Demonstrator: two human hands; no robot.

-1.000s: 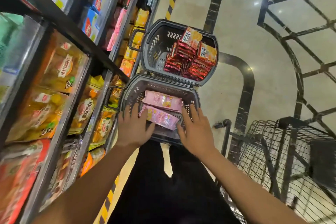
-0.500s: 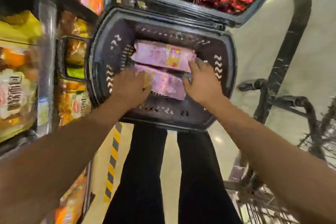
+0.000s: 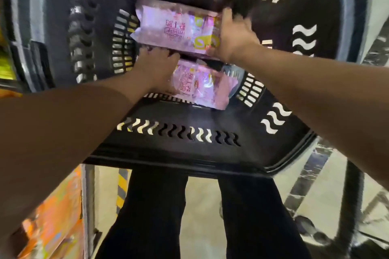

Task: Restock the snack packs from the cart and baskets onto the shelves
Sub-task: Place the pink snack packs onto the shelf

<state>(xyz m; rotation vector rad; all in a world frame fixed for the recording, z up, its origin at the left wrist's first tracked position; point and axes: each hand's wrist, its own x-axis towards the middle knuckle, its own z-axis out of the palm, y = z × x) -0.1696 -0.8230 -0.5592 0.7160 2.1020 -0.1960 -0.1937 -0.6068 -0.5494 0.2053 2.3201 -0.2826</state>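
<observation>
Both hands down in dark basket [image 3: 210, 153]. Right hand [image 3: 233, 38] grips far pink pack [image 3: 174, 29] by right end; left hand [image 3: 157, 69] clasps near pink pack [image 3: 202, 86], left end.

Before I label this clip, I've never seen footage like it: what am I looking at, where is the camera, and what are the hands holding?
No machine here: a person wears a camera on the head, looking down past both bare arms. Below is a dark plastic shopping basket with wavy slots. Two pink snack packs lie inside. The right hand grips the right end of the farther pink pack. The left hand rests on the left end of the nearer pink pack; whether its fingers have closed is unclear. Black trousers and pale floor show beneath.
</observation>
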